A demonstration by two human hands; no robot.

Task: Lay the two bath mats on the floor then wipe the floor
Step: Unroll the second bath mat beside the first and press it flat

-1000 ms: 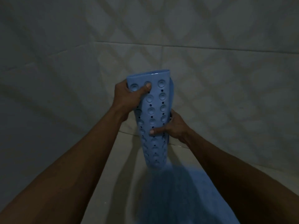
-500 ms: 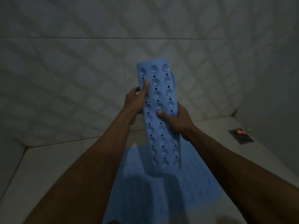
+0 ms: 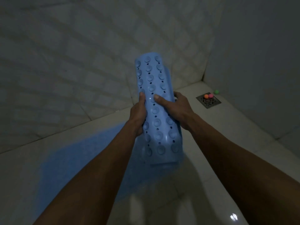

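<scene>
I hold a rolled blue bath mat (image 3: 156, 101) upright in front of me, its suction cups and drain holes facing me. My left hand (image 3: 138, 116) grips its left side at mid height. My right hand (image 3: 175, 108) wraps its right side, thumb pressed across the front. A second blue bath mat (image 3: 84, 159) lies flat on the pale tiled floor (image 3: 203, 168) below my left arm, partly hidden by both forearms and the held roll.
Tiled walls (image 3: 73, 70) close the space ahead and at right, meeting in a corner. A metal floor drain (image 3: 208, 101) sits near that corner with an orange, a pink and a green small ball (image 3: 216, 91) beside it. The light is dim.
The view has swung right and down, showing more floor and the drain corner. The rolled mat is tilted with its top to the left, and my hands have come closer together at mid height.
</scene>
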